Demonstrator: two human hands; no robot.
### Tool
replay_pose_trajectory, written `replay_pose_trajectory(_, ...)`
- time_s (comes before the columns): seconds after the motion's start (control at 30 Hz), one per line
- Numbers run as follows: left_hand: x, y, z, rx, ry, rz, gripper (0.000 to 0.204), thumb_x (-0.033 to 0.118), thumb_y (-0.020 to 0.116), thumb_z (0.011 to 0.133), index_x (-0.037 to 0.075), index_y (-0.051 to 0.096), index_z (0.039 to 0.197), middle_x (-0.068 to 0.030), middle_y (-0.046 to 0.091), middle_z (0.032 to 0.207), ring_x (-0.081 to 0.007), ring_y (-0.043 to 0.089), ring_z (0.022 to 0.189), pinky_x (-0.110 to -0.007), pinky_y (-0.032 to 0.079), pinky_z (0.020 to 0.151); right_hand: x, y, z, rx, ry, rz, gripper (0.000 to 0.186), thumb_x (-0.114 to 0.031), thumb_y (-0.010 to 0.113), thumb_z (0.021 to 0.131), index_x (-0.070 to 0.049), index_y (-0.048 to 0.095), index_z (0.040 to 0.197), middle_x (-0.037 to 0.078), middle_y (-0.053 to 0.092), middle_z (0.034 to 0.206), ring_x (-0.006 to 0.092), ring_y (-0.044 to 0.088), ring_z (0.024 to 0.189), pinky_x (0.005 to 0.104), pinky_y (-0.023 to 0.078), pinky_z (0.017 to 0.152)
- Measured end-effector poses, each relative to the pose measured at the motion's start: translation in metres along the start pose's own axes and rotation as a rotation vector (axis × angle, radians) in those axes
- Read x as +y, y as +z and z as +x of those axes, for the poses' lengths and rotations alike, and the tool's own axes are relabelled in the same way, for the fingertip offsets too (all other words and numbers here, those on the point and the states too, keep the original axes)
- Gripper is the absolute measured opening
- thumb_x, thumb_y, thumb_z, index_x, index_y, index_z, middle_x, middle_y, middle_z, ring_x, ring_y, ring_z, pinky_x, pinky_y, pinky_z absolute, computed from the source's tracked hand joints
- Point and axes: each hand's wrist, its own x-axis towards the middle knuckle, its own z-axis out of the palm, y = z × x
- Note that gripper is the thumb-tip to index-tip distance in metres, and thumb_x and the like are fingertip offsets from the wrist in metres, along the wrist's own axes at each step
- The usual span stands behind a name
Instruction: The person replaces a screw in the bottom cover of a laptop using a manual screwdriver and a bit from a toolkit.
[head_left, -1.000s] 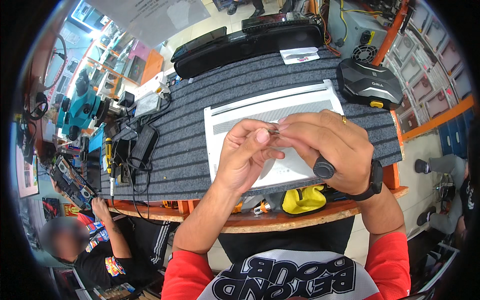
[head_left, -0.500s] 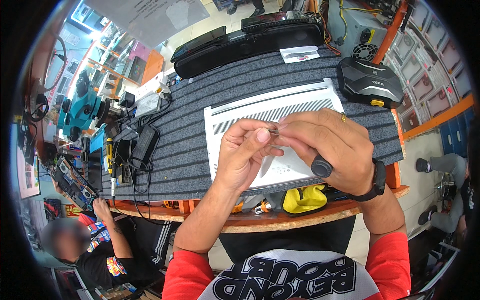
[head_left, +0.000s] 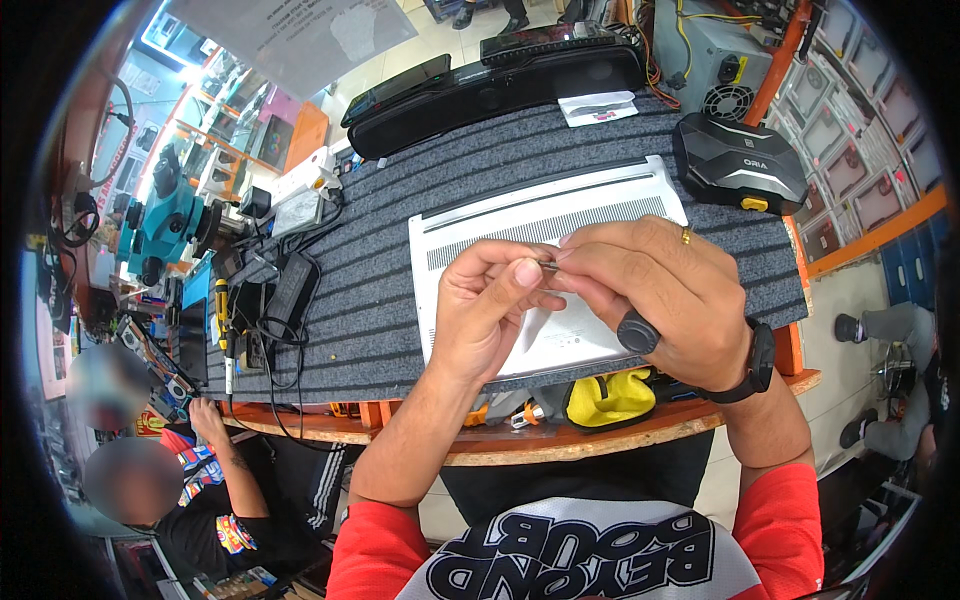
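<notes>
A silver laptop (head_left: 558, 345) lies bottom side up on a ribbed grey mat (head_left: 380, 210), its long vent grille toward the back. Above it my left hand (head_left: 485, 310) pinches a small dark metal piece (head_left: 547, 266) between thumb and finger. My right hand (head_left: 690, 290), with a gold ring and a black watch, meets it at the fingertips on that same piece. A round black handle end (head_left: 638, 332) sticks out of my right palm; the rest of that object is hidden by the fingers.
A black soundbar (head_left: 490, 95), power supply (head_left: 705, 55) and black case (head_left: 740, 165) stand at the back and right. Cables, an adapter (head_left: 290, 295) and a teal microscope (head_left: 165, 215) crowd the left. A co-worker (head_left: 230, 480) sits at lower left; another person's legs (head_left: 895, 380) show at right.
My fingers shift very slightly around the small piece, and the black handle end tilts a little. The laptop stays where it was.
</notes>
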Motion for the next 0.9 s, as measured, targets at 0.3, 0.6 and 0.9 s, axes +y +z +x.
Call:
replay_pose_trajectory(0.3,0.0,0.003,0.0,0.014,0.003,0.051,0.016,0.01,0.07,0.097,-0.001,0.069,0.109,-0.021,0.073,0.109,-0.0265,0.075,0.095,-0.035,0.064,0.077,0.002,0.0,0.0,0.022,-0.003,-0.019,0.025,-0.011,0.081,0.078,-0.001,0.07,0.098,0.009,0.069,0.092,0.0236,0.071,0.079,0.0327,0.057,0.065)
replay_pose_trajectory(0.6,0.02,0.002,0.0,0.085,0.109,0.355,0.018,0.017,0.072,0.096,0.002,0.066,0.103,-0.0209,0.072,0.106,-0.029,0.074,0.083,-0.035,0.059,0.068,0.002,0.001,0.001,-0.001,0.044,-0.044,0.021,-0.011,0.082,0.079,-0.002,0.07,0.094,0.009,0.071,0.094,0.0263,0.071,0.08,0.0327,0.056,0.065)
replay_pose_trajectory(0.9,0.132,-0.111,-0.057,0.347,-0.022,1.888,0.01,0.011,0.072,0.09,0.004,0.076,0.096,-0.0071,0.072,0.093,-0.0213,0.071,0.086,-0.034,0.053,0.071,0.005,-0.005,0.005,0.136,0.153,-0.04,0.019,0.007,0.078,0.083,-0.002,0.072,0.099,0.008,0.072,0.096,0.0147,0.064,0.079,0.0236,0.046,0.062)
